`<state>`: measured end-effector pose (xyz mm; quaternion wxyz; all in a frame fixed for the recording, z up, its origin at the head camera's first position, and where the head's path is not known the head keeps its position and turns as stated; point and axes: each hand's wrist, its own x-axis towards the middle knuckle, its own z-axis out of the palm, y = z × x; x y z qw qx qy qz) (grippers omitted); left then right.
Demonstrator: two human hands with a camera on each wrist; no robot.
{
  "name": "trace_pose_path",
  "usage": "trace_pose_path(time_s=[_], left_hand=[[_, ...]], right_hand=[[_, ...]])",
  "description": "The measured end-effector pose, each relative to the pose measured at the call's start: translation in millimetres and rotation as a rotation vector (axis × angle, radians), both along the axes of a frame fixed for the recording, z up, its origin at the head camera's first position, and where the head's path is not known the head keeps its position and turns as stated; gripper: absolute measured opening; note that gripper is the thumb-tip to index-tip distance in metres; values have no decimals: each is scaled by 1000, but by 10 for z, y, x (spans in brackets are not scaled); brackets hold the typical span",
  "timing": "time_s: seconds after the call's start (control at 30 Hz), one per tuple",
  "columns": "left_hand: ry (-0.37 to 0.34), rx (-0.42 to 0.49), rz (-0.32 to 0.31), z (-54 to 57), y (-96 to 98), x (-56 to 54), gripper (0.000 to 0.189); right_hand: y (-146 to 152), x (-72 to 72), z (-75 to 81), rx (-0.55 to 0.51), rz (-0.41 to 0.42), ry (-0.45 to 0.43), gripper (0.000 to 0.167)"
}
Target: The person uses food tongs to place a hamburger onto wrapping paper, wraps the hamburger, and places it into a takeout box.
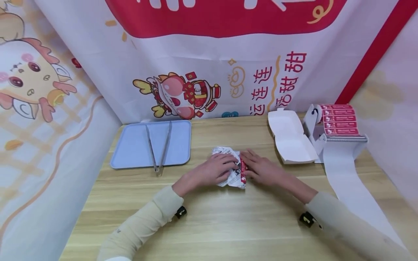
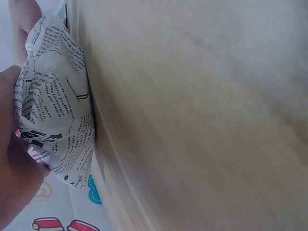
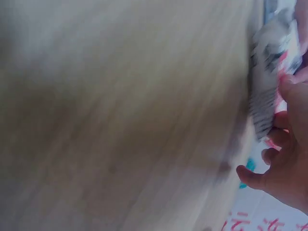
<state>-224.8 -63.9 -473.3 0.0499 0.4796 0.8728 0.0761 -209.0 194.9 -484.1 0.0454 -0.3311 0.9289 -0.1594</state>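
A package wrapped in white newsprint-patterned paper (image 1: 233, 180) lies on the wooden table, with a red label (image 1: 243, 170) along its right side. My left hand (image 1: 217, 169) holds the package from above, its fingers lying across the wrapper. In the left wrist view the crinkled wrapper (image 2: 55, 101) appears side-on, low against the tabletop, with the hand over its top. From the right, my right hand (image 1: 262, 169) touches the label with thumb and fingertips. Its outer fingers (image 3: 250, 178) spread away from the wrapper in the right wrist view. The hands cover part of the package.
A light blue tray (image 1: 130, 145) stands at the back left, metal tongs (image 1: 151, 148) resting across its front edge. At the back right are an open white box (image 1: 294, 145) and a label dispenser (image 1: 346, 137) whose long backing strip (image 1: 346, 177) trails forward. A printed cloth (image 1: 212, 50) hangs behind.
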Motion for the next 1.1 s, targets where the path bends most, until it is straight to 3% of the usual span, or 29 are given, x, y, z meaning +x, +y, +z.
trace_pose_path(time_s=[0.13, 0.33, 0.5, 0.63, 0.83, 0.93, 1.1], left_hand=[[7, 14, -2, -12, 20, 2, 38], [10, 9, -13, 7, -4, 0, 39], [19, 5, -14, 7, -14, -11, 39], [12, 2, -25, 23, -21, -10, 38], [25, -17, -16, 121, -44, -8, 37], [28, 37, -8, 130, -63, -21, 34], [32, 245, 21, 60, -139, -24, 42]], right_hand=[[72, -114, -69, -36, -52, -7, 60], [92, -43, 26, -111, -36, -4, 49], [69, -90, -47, -84, -37, 16, 48], [98, -163, -43, -123, -102, -33, 46], [94, -193, 23, -253, -150, -180, 46], [79, -149, 38, -291, -155, -220, 45], [43, -21, 69, -320, -215, -237, 39]])
